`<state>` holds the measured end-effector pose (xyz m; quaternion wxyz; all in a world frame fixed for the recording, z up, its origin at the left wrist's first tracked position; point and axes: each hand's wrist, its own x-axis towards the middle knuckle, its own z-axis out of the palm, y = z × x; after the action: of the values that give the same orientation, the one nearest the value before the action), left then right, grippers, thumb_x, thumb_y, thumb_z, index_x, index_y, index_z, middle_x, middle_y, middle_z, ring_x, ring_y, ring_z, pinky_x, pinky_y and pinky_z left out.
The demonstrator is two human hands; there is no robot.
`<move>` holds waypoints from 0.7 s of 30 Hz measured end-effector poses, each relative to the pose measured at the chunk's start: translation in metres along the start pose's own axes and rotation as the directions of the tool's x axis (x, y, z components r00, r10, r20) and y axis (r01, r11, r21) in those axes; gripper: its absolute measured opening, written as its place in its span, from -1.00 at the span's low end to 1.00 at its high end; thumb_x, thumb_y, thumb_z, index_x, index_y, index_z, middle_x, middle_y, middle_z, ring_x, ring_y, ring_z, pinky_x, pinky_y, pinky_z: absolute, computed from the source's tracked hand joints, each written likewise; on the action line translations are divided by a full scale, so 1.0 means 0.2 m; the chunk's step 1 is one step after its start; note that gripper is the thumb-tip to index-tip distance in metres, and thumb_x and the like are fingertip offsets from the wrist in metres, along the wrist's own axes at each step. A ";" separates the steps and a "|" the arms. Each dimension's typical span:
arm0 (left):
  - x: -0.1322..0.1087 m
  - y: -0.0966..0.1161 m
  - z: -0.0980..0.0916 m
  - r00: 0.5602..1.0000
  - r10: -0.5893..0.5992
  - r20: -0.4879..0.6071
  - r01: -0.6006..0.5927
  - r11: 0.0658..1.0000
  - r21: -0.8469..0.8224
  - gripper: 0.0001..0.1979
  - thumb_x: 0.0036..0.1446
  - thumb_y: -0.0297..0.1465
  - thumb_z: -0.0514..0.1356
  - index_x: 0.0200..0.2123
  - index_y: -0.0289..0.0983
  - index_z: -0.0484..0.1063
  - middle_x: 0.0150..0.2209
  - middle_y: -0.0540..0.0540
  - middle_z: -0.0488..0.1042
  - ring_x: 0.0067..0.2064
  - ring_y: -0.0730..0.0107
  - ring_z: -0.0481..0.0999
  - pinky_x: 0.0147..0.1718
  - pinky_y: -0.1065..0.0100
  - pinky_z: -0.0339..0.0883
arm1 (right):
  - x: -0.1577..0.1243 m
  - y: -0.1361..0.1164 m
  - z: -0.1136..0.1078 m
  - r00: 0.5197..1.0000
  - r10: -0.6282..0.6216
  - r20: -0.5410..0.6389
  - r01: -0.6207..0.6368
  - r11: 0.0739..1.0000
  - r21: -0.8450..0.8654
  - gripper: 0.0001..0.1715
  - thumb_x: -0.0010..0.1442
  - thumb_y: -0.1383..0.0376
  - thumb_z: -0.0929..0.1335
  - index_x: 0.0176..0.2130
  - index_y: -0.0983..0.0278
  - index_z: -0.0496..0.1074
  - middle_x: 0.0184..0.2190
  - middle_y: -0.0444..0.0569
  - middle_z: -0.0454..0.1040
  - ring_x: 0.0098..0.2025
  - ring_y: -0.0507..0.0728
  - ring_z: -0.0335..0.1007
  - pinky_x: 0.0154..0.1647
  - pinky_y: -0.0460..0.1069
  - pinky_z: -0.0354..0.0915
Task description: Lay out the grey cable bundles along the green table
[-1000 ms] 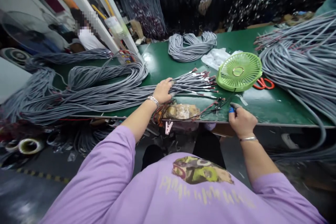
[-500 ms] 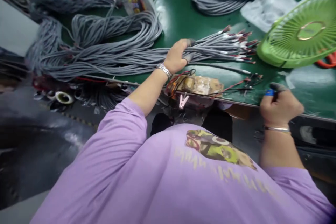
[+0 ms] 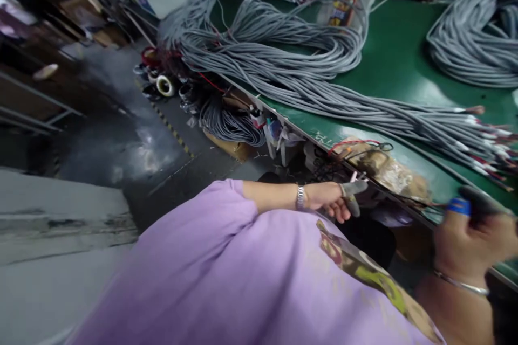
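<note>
My left hand is off the table edge in front of my body, fingers loosely apart and nothing in them. Grey covers sit on two of its digits. Just above it a pink clothespin hangs at the edge. My right hand, blurred, is curled at the lower right, with blue tape on one digit and a dark cover on another. What its fingers hold, if anything, is hidden. Beyond it lies a bundle of grey cables with stripped ends. One single grey cable runs apart from the bundle towards that hand.
A tape-wrapped brown block with red and black wires sits at the edge of the green table. Another grey cable coil lies at the back right. Tape rolls and a coil are below the table.
My left hand has let go of the cable bundle and come back off the table. The view has swung left, so the green fan is out of sight.
</note>
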<state>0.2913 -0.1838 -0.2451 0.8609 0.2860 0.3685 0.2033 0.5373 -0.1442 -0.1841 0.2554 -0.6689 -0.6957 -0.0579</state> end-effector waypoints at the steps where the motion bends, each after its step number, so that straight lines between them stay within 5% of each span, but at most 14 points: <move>1: 0.02 0.01 0.01 1.000 0.003 0.006 -0.003 1.000 -0.013 -0.39 0.16 0.13 0.08 -0.42 -0.32 0.53 -0.60 -0.08 0.43 -0.57 0.47 0.44 -0.62 0.50 0.15 | 0.04 -0.09 0.04 0.993 -0.120 0.002 0.120 0.991 0.057 -0.49 0.25 0.09 0.24 0.09 0.15 0.50 -0.17 0.26 0.56 -0.08 0.42 0.52 -0.13 0.23 0.38; 4: 0.04 0.01 0.05 0.998 0.050 -0.025 -0.052 0.996 -0.077 -0.37 0.21 0.12 0.05 -0.45 -0.34 0.51 -0.67 -0.02 0.31 -0.64 0.53 0.27 -0.64 0.49 0.12 | 0.16 -0.33 0.17 0.898 -0.415 0.146 0.397 0.908 0.135 -0.43 0.21 0.08 0.25 0.07 0.31 0.50 -0.02 0.28 0.51 0.05 0.39 0.43 0.07 0.21 0.33; 6: 0.04 -0.01 0.06 0.996 0.080 -0.051 -0.086 0.987 -0.137 -0.34 0.19 0.16 0.04 -0.49 -0.35 0.47 -0.67 -0.01 0.29 -0.65 0.57 0.23 -0.65 0.52 0.09 | 0.24 -0.42 0.26 0.835 -0.479 0.271 0.436 0.876 0.207 -0.41 0.22 0.08 0.22 0.06 0.37 0.47 0.02 0.28 0.49 0.09 0.35 0.38 0.11 0.18 0.28; 8: 0.03 -0.01 0.05 0.994 0.084 -0.065 -0.095 0.977 -0.191 -0.32 0.16 0.20 0.04 -0.50 -0.34 0.42 -0.66 -0.01 0.31 -0.65 0.58 0.22 -0.67 0.54 0.06 | 0.30 -0.46 0.34 0.781 -0.459 0.424 0.411 0.888 0.204 -0.46 0.24 0.06 0.22 -0.01 0.36 0.48 -0.14 0.22 0.53 -0.07 0.30 0.40 -0.04 0.14 0.30; 13: 0.01 0.03 0.03 0.996 0.086 0.001 -0.080 0.934 -0.347 -0.36 0.26 0.11 -0.01 -0.51 -0.34 0.38 -0.63 -0.03 0.34 -0.66 0.58 0.21 -0.71 0.54 0.01 | 0.31 -0.44 0.43 0.774 -0.470 0.424 0.406 0.882 0.238 -0.58 0.28 0.07 0.25 -0.11 0.29 0.52 -0.25 0.10 0.52 -0.19 0.25 0.34 -0.13 0.10 0.21; 17: -0.01 0.05 0.05 0.993 0.082 0.083 -0.038 0.900 -0.433 -0.32 0.35 0.04 -0.14 -0.54 -0.35 0.39 -0.66 -0.03 0.28 -0.67 0.55 0.19 -0.70 0.50 0.03 | 0.28 -0.44 0.43 0.780 -0.471 0.413 0.391 0.881 0.266 -0.58 0.30 0.08 0.24 -0.11 0.30 0.53 -0.22 0.10 0.51 -0.18 0.24 0.31 -0.11 0.09 0.18; 21: -0.01 0.03 0.06 0.990 0.113 0.089 -0.060 0.885 -0.461 -0.30 0.29 0.12 -0.06 -0.53 -0.36 0.43 -0.67 -0.03 0.28 -0.65 0.54 0.22 -0.66 0.50 0.06 | 0.29 -0.45 0.42 0.771 -0.481 0.417 0.390 0.875 0.287 -0.57 0.27 0.10 0.27 -0.09 0.33 0.54 -0.21 0.11 0.52 -0.18 0.24 0.32 -0.12 0.09 0.17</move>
<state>0.2986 -0.1837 -0.2329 0.9135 0.1028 0.2477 0.3060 0.4286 -0.0666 -0.2073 0.1166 -0.4554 -0.8751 0.1147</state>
